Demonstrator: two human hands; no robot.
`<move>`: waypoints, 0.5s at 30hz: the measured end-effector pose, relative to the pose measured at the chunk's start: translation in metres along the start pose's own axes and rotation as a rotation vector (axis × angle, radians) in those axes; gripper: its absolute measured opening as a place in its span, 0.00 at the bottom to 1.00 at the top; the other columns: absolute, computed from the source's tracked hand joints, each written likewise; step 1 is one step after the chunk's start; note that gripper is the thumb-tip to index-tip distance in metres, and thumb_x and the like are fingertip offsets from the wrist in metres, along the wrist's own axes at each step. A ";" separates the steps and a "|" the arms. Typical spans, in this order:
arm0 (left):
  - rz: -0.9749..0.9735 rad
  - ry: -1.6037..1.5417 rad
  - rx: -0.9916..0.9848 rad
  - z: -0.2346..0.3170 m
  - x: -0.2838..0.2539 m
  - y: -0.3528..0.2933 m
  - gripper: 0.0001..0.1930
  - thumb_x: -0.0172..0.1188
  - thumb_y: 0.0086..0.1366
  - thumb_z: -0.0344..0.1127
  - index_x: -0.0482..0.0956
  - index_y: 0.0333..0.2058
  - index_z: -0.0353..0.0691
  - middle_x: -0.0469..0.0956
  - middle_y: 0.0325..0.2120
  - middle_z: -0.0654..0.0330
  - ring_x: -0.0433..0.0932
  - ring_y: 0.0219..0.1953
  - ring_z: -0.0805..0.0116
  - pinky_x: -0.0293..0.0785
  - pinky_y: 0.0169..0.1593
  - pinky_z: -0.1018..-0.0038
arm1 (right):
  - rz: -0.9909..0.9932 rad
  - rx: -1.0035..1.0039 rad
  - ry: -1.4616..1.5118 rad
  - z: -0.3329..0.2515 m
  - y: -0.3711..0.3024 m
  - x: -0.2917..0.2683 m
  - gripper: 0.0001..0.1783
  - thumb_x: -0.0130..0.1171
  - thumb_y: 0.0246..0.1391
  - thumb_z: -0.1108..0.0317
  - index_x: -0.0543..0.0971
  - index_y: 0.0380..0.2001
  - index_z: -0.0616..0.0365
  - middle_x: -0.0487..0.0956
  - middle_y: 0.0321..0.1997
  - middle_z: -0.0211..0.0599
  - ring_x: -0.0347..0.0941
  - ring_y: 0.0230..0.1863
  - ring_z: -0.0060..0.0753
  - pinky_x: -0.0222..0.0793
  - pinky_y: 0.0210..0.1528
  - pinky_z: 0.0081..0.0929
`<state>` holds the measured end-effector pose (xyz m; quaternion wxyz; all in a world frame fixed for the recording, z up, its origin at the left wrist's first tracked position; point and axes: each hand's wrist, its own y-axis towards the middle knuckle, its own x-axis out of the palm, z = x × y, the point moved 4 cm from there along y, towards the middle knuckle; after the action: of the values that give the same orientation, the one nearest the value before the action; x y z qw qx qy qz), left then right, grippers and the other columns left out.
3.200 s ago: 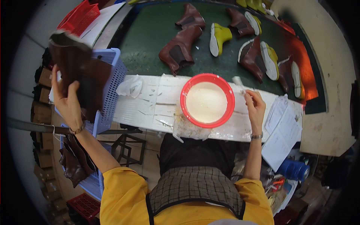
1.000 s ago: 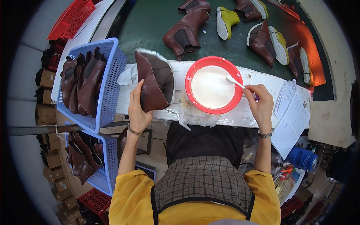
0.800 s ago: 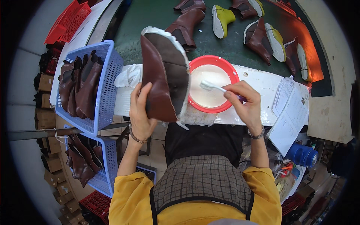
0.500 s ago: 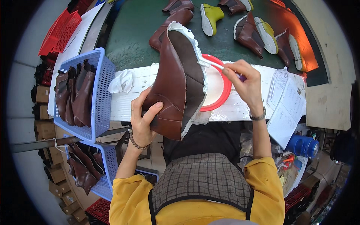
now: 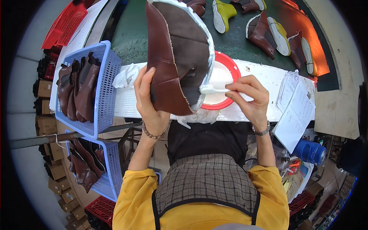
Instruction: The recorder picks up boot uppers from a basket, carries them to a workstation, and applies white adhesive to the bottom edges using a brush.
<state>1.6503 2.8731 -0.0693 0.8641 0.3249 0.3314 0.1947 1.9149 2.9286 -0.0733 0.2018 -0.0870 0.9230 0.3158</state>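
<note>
My left hand (image 5: 150, 101) grips a brown leather boot upper (image 5: 161, 50) from its left side, thumb on the leather. The upper is tilted, with its dark lining facing right, and a white coating runs along its open bottom edge. Between the fingertips of my right hand (image 5: 251, 97) is a small white brush (image 5: 214, 90), whose coated head touches the lower right part of that edge. Behind the brush sits a round red-rimmed dish (image 5: 234, 69) of white liquid, partly hidden by the upper.
A blue basket (image 5: 103, 80) of brown uppers stands at left, another blue basket (image 5: 114, 165) below it. A crumpled white cloth (image 5: 126, 76) lies beside. More uppers and yellow-green boot forms (image 5: 223, 15) are on the green tabletop (image 5: 134, 30). Papers (image 5: 293, 111) and a blue bottle (image 5: 309, 151) are at right.
The boot upper has been raised and turned, showing more of its lining. My right hand has moved down with the brush, from the upper part of the coated edge to its lower part.
</note>
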 end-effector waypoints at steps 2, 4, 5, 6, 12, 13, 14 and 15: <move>0.089 -0.011 0.041 -0.003 0.005 0.003 0.37 0.70 0.55 0.23 0.67 0.63 0.40 0.67 0.61 0.41 0.72 0.60 0.45 0.69 0.62 0.60 | -0.024 0.024 0.029 -0.006 -0.005 0.002 0.12 0.75 0.43 0.75 0.88 0.35 0.58 0.79 0.33 0.33 0.77 0.33 0.26 0.72 0.33 0.21; 0.120 0.018 0.095 -0.004 0.011 0.008 0.36 0.69 0.55 0.23 0.67 0.63 0.40 0.67 0.61 0.41 0.71 0.60 0.45 0.69 0.62 0.60 | -0.049 0.023 0.054 -0.012 -0.007 0.004 0.11 0.74 0.46 0.75 0.88 0.35 0.58 0.79 0.32 0.32 0.76 0.30 0.25 0.71 0.31 0.21; 0.149 0.046 0.144 -0.003 0.013 0.010 0.36 0.69 0.55 0.23 0.68 0.63 0.40 0.67 0.61 0.41 0.71 0.60 0.45 0.69 0.62 0.60 | -0.047 0.024 0.052 -0.015 -0.008 0.003 0.11 0.74 0.46 0.75 0.88 0.35 0.58 0.79 0.32 0.32 0.76 0.30 0.25 0.71 0.31 0.21; 0.144 0.042 0.150 -0.003 0.016 0.012 0.36 0.69 0.55 0.23 0.68 0.63 0.40 0.67 0.61 0.41 0.71 0.60 0.45 0.69 0.62 0.60 | -0.085 0.080 0.102 -0.017 -0.009 0.004 0.10 0.74 0.46 0.74 0.88 0.35 0.59 0.80 0.32 0.32 0.76 0.29 0.24 0.71 0.30 0.20; 0.018 0.077 0.078 -0.023 0.002 0.004 0.35 0.66 0.58 0.21 0.65 0.65 0.34 0.68 0.63 0.46 0.68 0.65 0.52 0.62 0.67 0.63 | -0.125 0.319 0.093 0.006 -0.008 -0.007 0.07 0.71 0.51 0.70 0.86 0.32 0.61 0.81 0.27 0.32 0.76 0.27 0.23 0.67 0.27 0.22; 0.015 -0.100 -0.047 -0.037 -0.007 0.001 0.35 0.66 0.57 0.23 0.67 0.64 0.36 0.69 0.63 0.45 0.70 0.64 0.49 0.63 0.67 0.61 | -0.111 0.314 0.094 0.015 -0.004 -0.010 0.07 0.71 0.51 0.70 0.86 0.32 0.61 0.81 0.27 0.32 0.76 0.27 0.23 0.67 0.27 0.22; -0.016 -0.223 -0.108 -0.048 -0.017 -0.005 0.35 0.65 0.58 0.22 0.66 0.65 0.35 0.69 0.63 0.47 0.69 0.64 0.51 0.63 0.68 0.62 | -0.092 0.285 -0.134 0.025 0.001 -0.013 0.07 0.71 0.51 0.69 0.86 0.31 0.60 0.81 0.27 0.31 0.76 0.27 0.26 0.68 0.27 0.24; -0.028 -0.322 -0.256 -0.062 -0.029 -0.014 0.36 0.65 0.58 0.22 0.65 0.66 0.33 0.69 0.64 0.50 0.69 0.64 0.53 0.62 0.69 0.62 | -0.068 0.248 -0.358 0.033 0.006 -0.015 0.07 0.70 0.51 0.67 0.86 0.30 0.60 0.81 0.27 0.30 0.77 0.27 0.29 0.68 0.27 0.26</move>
<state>1.5881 2.8739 -0.1011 0.9428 0.2349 0.1659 0.1686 1.9375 2.9540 -0.0876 0.3820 -0.0352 0.9008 0.2034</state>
